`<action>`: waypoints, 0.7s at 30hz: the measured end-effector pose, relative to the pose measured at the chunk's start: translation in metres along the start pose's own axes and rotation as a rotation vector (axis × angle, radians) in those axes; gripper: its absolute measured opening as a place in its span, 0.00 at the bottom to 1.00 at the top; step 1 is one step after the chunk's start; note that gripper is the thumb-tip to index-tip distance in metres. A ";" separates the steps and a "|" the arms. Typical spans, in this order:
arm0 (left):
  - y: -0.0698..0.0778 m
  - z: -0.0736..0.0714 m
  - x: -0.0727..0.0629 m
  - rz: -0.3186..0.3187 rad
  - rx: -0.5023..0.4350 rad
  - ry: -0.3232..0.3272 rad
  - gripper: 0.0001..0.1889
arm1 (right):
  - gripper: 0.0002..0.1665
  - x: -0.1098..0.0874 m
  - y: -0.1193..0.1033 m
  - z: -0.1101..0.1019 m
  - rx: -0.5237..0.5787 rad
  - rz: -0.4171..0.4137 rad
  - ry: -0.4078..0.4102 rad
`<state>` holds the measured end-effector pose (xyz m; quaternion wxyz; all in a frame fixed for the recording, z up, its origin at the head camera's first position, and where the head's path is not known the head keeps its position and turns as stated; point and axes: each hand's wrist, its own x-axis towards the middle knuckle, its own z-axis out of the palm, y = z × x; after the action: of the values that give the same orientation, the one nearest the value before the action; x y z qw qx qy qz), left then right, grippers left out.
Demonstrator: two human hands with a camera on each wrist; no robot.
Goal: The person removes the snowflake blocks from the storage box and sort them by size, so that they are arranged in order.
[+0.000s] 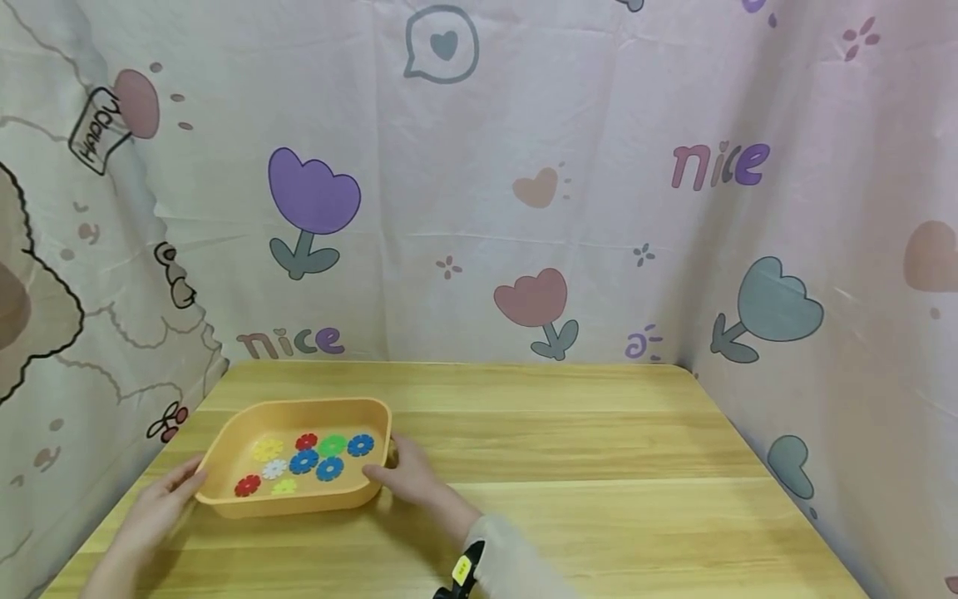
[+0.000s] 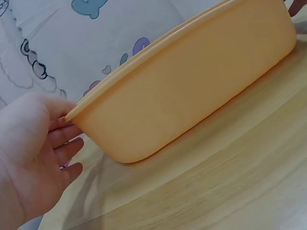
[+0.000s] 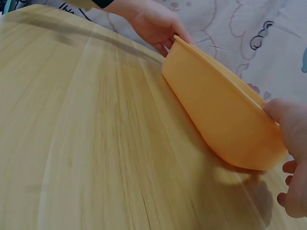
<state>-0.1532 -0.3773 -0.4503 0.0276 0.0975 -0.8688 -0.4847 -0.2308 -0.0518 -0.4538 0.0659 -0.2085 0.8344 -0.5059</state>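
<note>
A yellow-orange plastic tray [image 1: 292, 504] with rounded corners is at the left of the table, its underside on or very near the wood. My left hand [image 1: 155, 506] pinches the tray's left rim between thumb and fingers, with the lower fingers loosely bent below it in the left wrist view. At the opposite end my right hand [image 1: 410, 476] grips the right rim, thumb over the edge. Inside lie several flat notched plastic discs: blue discs [image 1: 303, 462], red [image 1: 248, 485], yellow [image 1: 268, 450], green [image 1: 333, 446] and a white disc [image 1: 274, 469].
The light wooden table [image 1: 599, 466] extends to the right of the tray. Behind it and along both sides hangs a pale curtain [image 1: 464, 166] printed with flowers and words. A black strap with a yellow label [image 1: 462, 570] is on the right wrist.
</note>
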 end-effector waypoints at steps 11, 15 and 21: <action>0.016 0.027 -0.005 0.029 0.040 -0.089 0.36 | 0.37 -0.014 0.022 -0.034 0.018 -0.001 0.012; 0.024 0.041 -0.009 0.049 0.044 -0.111 0.36 | 0.37 -0.022 0.030 -0.049 0.023 -0.015 0.009; 0.039 0.061 -0.015 0.068 0.021 -0.140 0.36 | 0.38 -0.036 0.042 -0.072 0.022 -0.023 0.002</action>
<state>-0.1528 -0.3035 -0.4489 -0.0180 0.0342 -0.8765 -0.4799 -0.2333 0.0390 -0.4589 0.0613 -0.2170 0.8264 -0.5160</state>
